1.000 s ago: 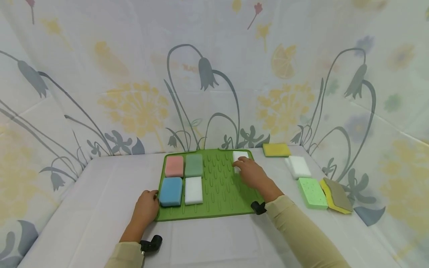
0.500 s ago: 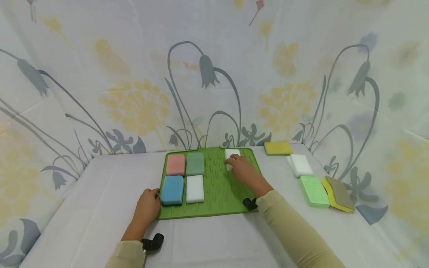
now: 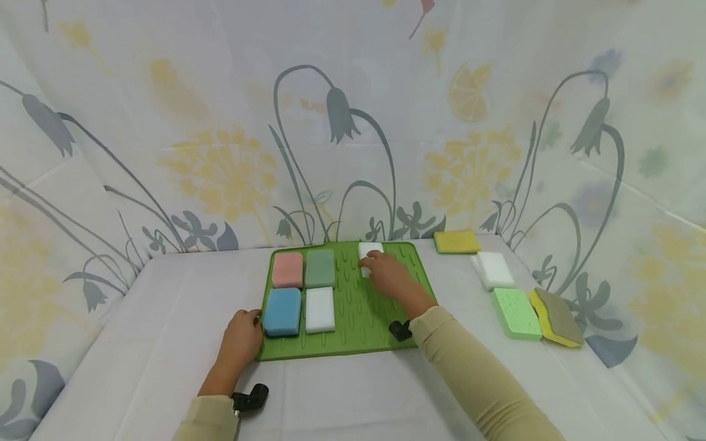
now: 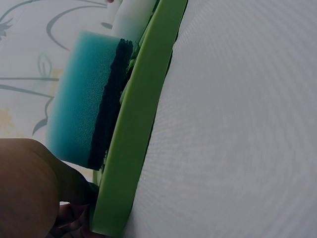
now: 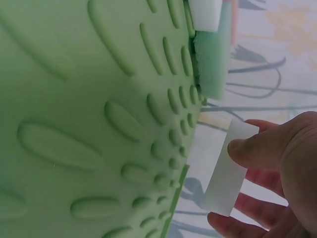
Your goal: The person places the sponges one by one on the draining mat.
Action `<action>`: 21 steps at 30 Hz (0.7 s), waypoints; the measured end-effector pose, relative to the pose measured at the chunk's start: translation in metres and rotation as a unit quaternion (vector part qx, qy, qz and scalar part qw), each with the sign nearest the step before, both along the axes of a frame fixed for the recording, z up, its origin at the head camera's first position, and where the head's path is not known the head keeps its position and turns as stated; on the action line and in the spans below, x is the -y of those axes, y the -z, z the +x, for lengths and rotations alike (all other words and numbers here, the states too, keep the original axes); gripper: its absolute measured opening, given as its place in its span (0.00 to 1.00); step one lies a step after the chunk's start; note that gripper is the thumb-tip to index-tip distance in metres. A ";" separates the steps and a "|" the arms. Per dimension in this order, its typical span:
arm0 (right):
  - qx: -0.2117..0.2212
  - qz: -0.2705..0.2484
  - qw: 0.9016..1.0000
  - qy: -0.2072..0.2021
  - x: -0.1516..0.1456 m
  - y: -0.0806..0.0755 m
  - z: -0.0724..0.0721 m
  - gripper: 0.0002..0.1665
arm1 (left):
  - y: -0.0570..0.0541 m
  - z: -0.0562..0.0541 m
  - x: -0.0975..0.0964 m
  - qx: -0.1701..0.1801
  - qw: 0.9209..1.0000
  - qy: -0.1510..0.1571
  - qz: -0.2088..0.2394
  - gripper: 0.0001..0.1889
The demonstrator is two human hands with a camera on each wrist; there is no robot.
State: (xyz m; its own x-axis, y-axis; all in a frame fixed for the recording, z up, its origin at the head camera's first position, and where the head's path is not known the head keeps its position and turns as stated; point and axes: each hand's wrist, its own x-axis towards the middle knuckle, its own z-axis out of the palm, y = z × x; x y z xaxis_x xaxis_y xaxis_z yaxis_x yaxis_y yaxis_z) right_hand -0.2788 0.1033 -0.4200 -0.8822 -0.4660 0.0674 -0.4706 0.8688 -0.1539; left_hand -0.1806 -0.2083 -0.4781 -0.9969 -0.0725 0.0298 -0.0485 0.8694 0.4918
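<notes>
A green silicone mat (image 3: 361, 312) with raised oval ridges lies on the table. My left hand (image 3: 242, 335) grips its left edge beside a blue sponge (image 3: 282, 311); in the left wrist view, the thumb meets the rim near the sponge's dark scouring layer. Over the back of the mat, my right hand (image 3: 390, 275) holds a white sponge (image 5: 230, 171) between thumb and fingers, lifted clear in the right wrist view. Pink (image 3: 288, 269), green (image 3: 320, 267) and white (image 3: 320, 309) sponges sit with the blue one on the mat's left half.
Right of the mat lie a yellow sponge (image 3: 456, 242), white sponges (image 3: 494, 269), a light green sponge (image 3: 516, 313) and a yellow-and-grey sponge (image 3: 557, 317). A flower-patterned cloth (image 3: 353, 165) rises behind the white-covered table (image 3: 331, 398).
My right hand has carried the white sponge leftward across the back of the mat, toward the green sponge. The left hand has stayed at the mat's left edge.
</notes>
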 end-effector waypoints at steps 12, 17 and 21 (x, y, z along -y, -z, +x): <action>0.022 -0.004 1.000 -0.007 0.018 0.003 -0.003 0.21 | -0.001 0.002 0.001 0.005 1.000 -0.002 0.003 0.19; 0.018 0.003 1.000 0.000 0.023 0.004 -0.003 0.22 | -0.002 0.002 0.000 0.007 1.000 -0.001 0.003 0.19; 0.018 0.001 1.000 0.001 0.027 0.004 -0.004 0.21 | -0.003 0.002 -0.001 0.010 1.000 -0.003 0.001 0.19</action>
